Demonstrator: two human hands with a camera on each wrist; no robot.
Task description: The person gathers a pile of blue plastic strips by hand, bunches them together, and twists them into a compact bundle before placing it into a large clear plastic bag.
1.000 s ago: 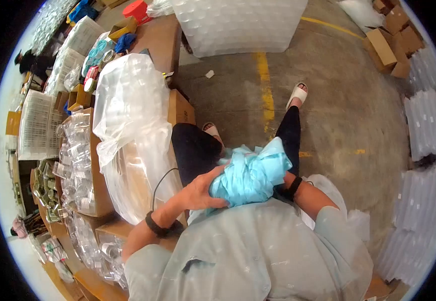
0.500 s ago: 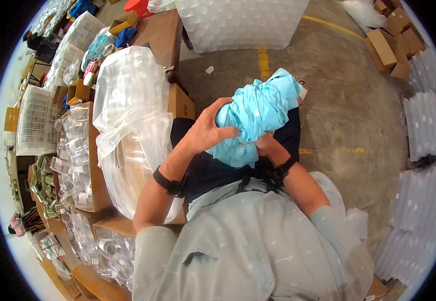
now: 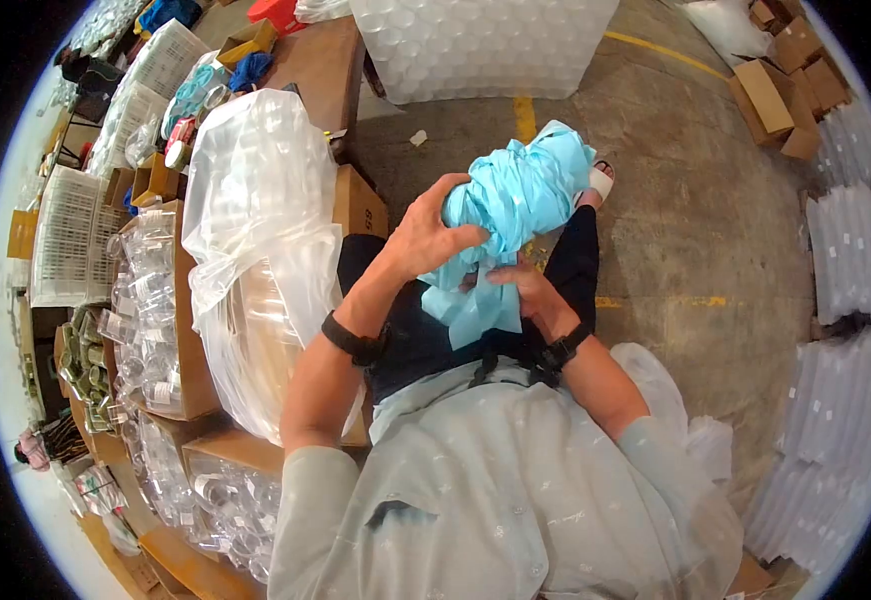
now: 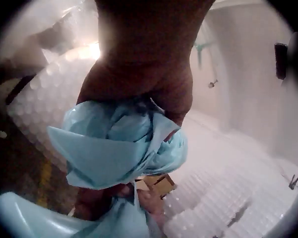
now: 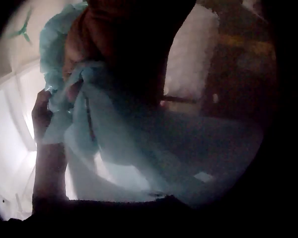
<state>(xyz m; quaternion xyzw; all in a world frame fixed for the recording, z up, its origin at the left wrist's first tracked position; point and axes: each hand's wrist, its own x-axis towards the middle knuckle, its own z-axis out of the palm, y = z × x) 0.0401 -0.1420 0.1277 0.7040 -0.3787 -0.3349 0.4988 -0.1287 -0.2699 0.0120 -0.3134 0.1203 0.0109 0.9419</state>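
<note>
In the head view, a crumpled bundle of light blue plastic strip (image 3: pixel 520 190) is held up in front of the lap. My left hand (image 3: pixel 427 232) grips its left side, thumb toward me and fingers over the far side. Below the bundle, my right hand (image 3: pixel 533 290) pinches a loose length of the strip (image 3: pixel 470 305) that hangs down toward the lap. The left wrist view has the bundle (image 4: pixel 109 158) under the left palm, with the right hand's fingers (image 4: pixel 149 201) on the strip beneath. In the dark right wrist view, the strip (image 5: pixel 107 129) spreads out from the right hand.
On the left stand a carton draped in clear plastic (image 3: pixel 255 220) and boxes of clear plastic bottles (image 3: pixel 160 330). A brown table (image 3: pixel 320 70) is beyond. Bubble-patterned wrapped goods (image 3: pixel 480 45) stand ahead; wrapped stacks (image 3: pixel 845 430) and cartons (image 3: pixel 765 95) line the right.
Both hands raised the bundle away from the body, then shifted it slightly. The right hand, hidden at first, came into view below it, and a loose length of strip now hangs out.
</note>
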